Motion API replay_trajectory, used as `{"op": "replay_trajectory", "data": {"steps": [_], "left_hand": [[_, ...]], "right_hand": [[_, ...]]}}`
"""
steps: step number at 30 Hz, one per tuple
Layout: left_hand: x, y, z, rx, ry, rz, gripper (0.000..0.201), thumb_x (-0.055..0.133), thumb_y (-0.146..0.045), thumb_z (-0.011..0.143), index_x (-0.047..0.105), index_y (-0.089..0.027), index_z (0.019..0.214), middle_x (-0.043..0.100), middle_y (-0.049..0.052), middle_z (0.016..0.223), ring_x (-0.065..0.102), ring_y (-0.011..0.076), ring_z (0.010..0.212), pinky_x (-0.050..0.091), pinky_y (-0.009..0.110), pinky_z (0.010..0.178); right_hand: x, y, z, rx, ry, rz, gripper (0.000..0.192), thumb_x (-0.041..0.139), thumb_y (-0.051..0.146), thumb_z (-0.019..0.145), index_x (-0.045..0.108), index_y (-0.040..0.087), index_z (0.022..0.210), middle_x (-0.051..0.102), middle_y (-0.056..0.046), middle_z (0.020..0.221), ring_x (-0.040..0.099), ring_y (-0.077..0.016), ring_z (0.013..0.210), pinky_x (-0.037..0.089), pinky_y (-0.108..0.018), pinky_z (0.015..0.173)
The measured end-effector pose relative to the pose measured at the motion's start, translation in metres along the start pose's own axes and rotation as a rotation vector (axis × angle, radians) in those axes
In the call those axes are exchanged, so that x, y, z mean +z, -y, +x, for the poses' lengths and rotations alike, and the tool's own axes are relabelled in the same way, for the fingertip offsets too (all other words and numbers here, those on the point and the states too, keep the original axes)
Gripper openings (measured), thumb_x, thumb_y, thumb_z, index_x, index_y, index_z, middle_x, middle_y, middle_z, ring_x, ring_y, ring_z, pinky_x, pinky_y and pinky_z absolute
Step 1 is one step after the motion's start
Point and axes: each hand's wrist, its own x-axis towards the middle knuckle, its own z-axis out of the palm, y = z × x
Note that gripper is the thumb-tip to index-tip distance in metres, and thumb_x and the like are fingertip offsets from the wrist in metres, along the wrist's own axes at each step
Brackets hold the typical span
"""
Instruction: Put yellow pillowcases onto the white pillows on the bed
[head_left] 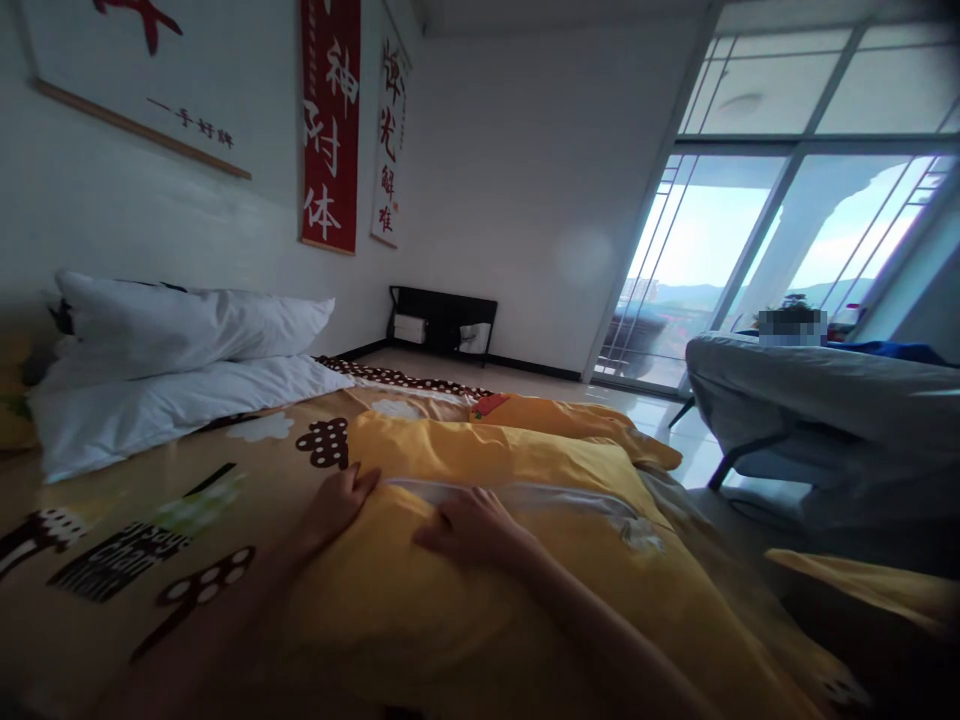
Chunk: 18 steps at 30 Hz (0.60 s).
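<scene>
The yellow cover [559, 455] lies on the bed [262, 500]. The left hand [341, 500] grasps its edge between the fingers, near a pale strip [559, 495]. The right hand [480, 525] curls its fingers at that strip; I cannot tell whether they grip.

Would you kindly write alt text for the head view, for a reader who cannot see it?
A person's left hand and right hand are curled on a yellow cover with a pale strip, spread on a patterned bed. White pillows lie to the left; a glass door stands to the right.
</scene>
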Motion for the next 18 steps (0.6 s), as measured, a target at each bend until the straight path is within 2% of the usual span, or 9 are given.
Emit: {"op": "replay_trajectory", "data": {"steps": [2,5,9,11,14,16,18], "left_hand": [[0.002,-0.008,-0.012,0.038,-0.09,-0.087,0.044,0.031,-0.055,0.088,0.053,-0.018,0.085,0.065,0.009,0.086,0.06,0.0227,0.083,0.042,0.031,0.074],[0.004,-0.021,-0.029,0.064,-0.245,-0.236,0.044,0.03,-0.057,0.087,0.047,-0.019,0.072,0.054,0.003,0.067,0.052,0.0172,0.065,0.04,0.027,0.062],[0.002,-0.037,-0.052,0.116,-0.359,-0.366,0.043,0.033,-0.056,0.087,0.038,-0.02,0.064,0.043,0.0,0.059,0.042,0.0127,0.056,0.037,0.025,0.054],[0.001,-0.043,-0.063,0.148,-0.381,-0.369,0.044,0.032,-0.055,0.089,0.035,-0.02,0.061,0.04,-0.001,0.055,0.039,0.0119,0.053,0.035,0.025,0.051],[-0.001,-0.049,-0.078,0.235,-0.403,-0.324,0.048,0.031,-0.055,0.091,0.036,-0.02,0.059,0.041,0.0,0.051,0.039,0.0117,0.049,0.037,0.026,0.05],[-0.001,-0.05,-0.087,0.293,-0.442,-0.271,0.05,0.031,-0.056,0.092,0.04,-0.02,0.059,0.044,0.002,0.05,0.042,0.0124,0.049,0.039,0.027,0.05],[0.0,-0.05,-0.095,0.325,-0.489,-0.224,0.05,0.033,-0.059,0.091,0.046,-0.02,0.062,0.047,0.003,0.051,0.045,0.014,0.05,0.042,0.028,0.05]], "right_hand": [[0.001,0.004,-0.007,-0.012,-0.031,-0.032,0.065,0.037,0.072,0.084,0.072,0.018,0.082,0.071,-0.012,0.086,0.066,-0.0262,0.085,0.043,-0.03,0.071],[0.009,0.014,-0.02,-0.069,-0.062,-0.17,0.062,0.035,0.065,0.09,0.07,0.013,0.087,0.07,-0.013,0.082,0.066,-0.0262,0.077,0.043,-0.033,0.068],[0.015,0.023,-0.044,-0.114,-0.181,-0.309,0.043,0.05,0.052,0.089,0.066,0.013,0.085,0.069,-0.011,0.082,0.064,-0.0259,0.076,0.043,-0.036,0.07],[0.006,0.022,-0.058,-0.14,-0.281,-0.32,0.034,0.06,0.049,0.084,0.064,0.015,0.079,0.068,-0.008,0.078,0.064,-0.0242,0.074,0.042,-0.035,0.07],[-0.022,0.016,-0.078,-0.206,-0.345,-0.352,0.025,0.073,0.039,0.075,0.06,0.019,0.068,0.064,-0.002,0.066,0.062,-0.0205,0.063,0.04,-0.033,0.063],[-0.043,0.015,-0.089,-0.234,-0.423,-0.365,0.025,0.073,0.036,0.074,0.057,0.02,0.063,0.061,0.0,0.059,0.06,-0.0196,0.056,0.038,-0.033,0.06],[-0.058,0.02,-0.096,-0.237,-0.588,-0.289,0.023,0.064,0.033,0.082,0.055,0.021,0.064,0.06,-0.001,0.059,0.058,-0.0188,0.056,0.039,-0.033,0.061]]}}
